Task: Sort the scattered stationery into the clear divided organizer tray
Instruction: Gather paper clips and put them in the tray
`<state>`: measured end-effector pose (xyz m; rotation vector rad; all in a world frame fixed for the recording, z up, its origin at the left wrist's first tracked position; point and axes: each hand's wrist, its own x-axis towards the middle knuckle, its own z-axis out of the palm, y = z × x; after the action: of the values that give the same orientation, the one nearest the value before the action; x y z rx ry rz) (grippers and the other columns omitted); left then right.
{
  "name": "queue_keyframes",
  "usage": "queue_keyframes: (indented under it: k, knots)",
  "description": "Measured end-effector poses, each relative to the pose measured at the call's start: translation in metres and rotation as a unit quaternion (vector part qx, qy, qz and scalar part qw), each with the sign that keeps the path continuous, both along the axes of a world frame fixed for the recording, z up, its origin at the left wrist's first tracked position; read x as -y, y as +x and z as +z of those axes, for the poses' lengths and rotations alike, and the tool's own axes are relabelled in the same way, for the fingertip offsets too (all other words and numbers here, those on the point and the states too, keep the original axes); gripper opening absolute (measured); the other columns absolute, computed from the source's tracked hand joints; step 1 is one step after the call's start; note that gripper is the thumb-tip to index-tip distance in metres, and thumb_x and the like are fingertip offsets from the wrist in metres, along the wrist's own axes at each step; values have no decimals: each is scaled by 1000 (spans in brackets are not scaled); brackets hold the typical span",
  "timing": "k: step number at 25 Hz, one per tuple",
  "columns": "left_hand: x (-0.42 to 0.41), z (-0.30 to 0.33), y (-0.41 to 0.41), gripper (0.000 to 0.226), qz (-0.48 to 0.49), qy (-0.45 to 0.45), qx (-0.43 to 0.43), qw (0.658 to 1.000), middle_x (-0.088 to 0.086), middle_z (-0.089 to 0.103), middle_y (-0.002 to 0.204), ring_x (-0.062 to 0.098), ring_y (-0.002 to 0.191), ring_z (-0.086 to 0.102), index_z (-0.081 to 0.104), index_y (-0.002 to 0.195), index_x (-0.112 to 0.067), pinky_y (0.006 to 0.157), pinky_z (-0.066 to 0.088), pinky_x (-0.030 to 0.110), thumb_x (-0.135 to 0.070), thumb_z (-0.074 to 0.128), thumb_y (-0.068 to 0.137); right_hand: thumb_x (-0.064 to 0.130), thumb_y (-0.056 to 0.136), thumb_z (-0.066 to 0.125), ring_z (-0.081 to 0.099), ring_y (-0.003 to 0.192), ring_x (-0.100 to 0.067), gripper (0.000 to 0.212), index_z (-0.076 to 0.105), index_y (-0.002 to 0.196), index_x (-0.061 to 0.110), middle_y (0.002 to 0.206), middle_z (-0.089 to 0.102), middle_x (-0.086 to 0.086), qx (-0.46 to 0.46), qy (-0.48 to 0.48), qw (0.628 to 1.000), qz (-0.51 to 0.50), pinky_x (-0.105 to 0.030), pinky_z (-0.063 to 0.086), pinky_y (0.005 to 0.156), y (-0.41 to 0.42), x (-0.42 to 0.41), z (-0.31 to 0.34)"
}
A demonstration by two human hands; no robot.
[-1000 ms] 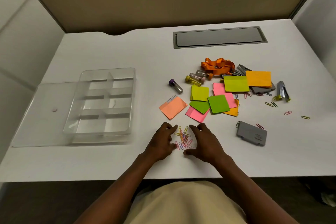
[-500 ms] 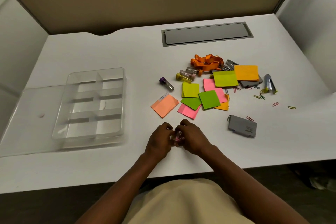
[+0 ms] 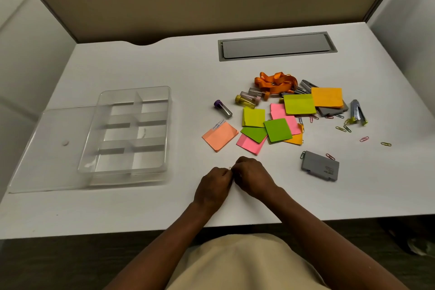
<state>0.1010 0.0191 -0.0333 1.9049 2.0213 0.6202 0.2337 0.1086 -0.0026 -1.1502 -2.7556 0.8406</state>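
Both hands are curled and pressed knuckle to knuckle at 6 o'clock on the counter [image 3: 164,66]: the left hand [image 3: 215,183] and the right hand [image 3: 253,178] are cupped together, and only a sliver of one paper clip [image 3: 230,168] shows at the seam between them (how many more they enclose cannot be seen). The clear divided organizer tray [image 3: 168,125] sits at 9 o'clock, its compartments apparently bare, resting on a flat clear lid [image 3: 47,148]. The main risk, as I judge it, is spillage: small slippery clips bunched in two cupped hands can leak from the underside when the hands lift and swing left toward the tray. Splitting the hands too early would scatter them near the counter's front edge, where they could drop to the floor. The low dividers may also let clips bounce into a neighbouring compartment. The sticky notes [image 3: 277,129], staple box [image 3: 320,165] and loose clips [image 3: 363,139] at 2 to 3 o'clock await sorting.
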Motion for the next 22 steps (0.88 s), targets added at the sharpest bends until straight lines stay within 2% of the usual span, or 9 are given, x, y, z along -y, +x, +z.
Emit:
queue_keyframes:
  k: [2, 5, 9, 11, 14, 19, 22]
  knots:
    - [-3, 4, 1, 17, 16, 12, 14, 1000, 9, 71, 80, 23, 69, 65, 71, 92, -7, 62, 57, 35, -18, 58, 95, 13, 85, 62, 64, 91, -27, 20, 77, 99, 14, 99, 70, -8, -9, -3, 1000, -12, -36, 52, 79, -3, -1, 0]
    - [-9, 12, 3, 17, 96, 11, 100, 990, 4, 75, 82, 16, 72, 68, 75, 95, -13, 66, 54, 28, -19, 59, 94, 17, 83, 69, 67, 84, -19, 16, 79, 95, 16, 93, 75, -4, -57, -45, 993, -96, -30, 51, 76, -6, -5, -3]
    - [-14, 16, 3, 14, 230, -23, 235, 944, 1, 77, 89, 11, 78, 71, 78, 99, -16, 75, 60, 31, -18, 71, 87, 20, 81, 77, 69, 75, -7, 10, 80, 91, 18, 84, 77, 1, -132, -136, 963, -193, -27, 56, 74, -10, -10, -1]
    - [-15, 25, 1, 13, 259, -15, 273, 926, -3, 77, 88, 6, 79, 71, 79, 94, -19, 77, 60, 31, -15, 73, 84, 17, 78, 81, 71, 72, -7, 10, 80, 87, 19, 78, 77, 2, -179, -199, 935, -232, -30, 59, 76, -9, -10, 4]
    - [-13, 62, -5, 12, 285, 11, 327, 901, -5, 76, 81, 3, 69, 70, 79, 90, -19, 73, 60, 29, -12, 72, 84, 8, 76, 82, 74, 76, -23, 12, 79, 84, 16, 76, 76, -5, -254, -303, 892, -218, -43, 60, 78, -17, -13, 24]
    - [6, 107, -46, 6, 316, 69, 334, 885, -7, 74, 72, 7, 67, 70, 78, 84, -21, 69, 59, 25, -19, 73, 84, 0, 80, 76, 73, 82, -27, 12, 76, 91, 3, 85, 75, -16, -325, -406, 838, -165, -29, 57, 74, -68, -7, 69]
    - [24, 117, -88, 4, 380, 71, 330, 861, -8, 74, 74, 7, 73, 70, 76, 86, -25, 72, 58, 25, -23, 74, 84, -3, 80, 76, 74, 88, -30, 14, 74, 94, -2, 91, 74, -21, -319, -454, 822, -127, -32, 60, 82, -121, 1, 77]
